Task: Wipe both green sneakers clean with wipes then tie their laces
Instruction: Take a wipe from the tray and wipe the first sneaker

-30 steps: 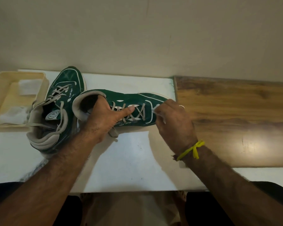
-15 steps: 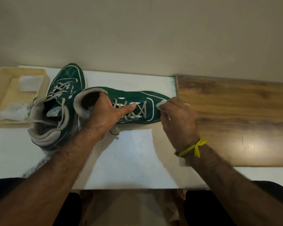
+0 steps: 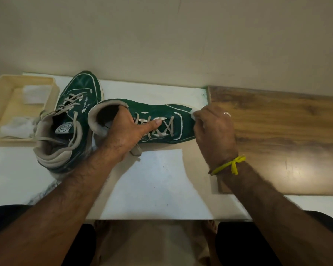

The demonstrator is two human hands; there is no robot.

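Sneaker [image 3: 152,121] lay frame centre, collar clamped by left hand [image 3: 127,135] | wipe [image 3: 193,114] pinched in right hand [image 3: 213,131] at toe | advised: sneaker braced firmly, toe seams wiped with short strokes

Right hand [image 3: 213,131] covers most of the wipe [image 3: 193,114] and the sneaker [image 3: 156,120] toe. Tray [image 3: 0,104] cut off at left edge; tongue logo unreadable.

plain beige wall [image 3: 161,35] behind, white table [image 3: 154,185] against it, wood-grain board [image 3: 286,131] on table's right side, glare patch on board, beige floor [image 3: 152,244] below
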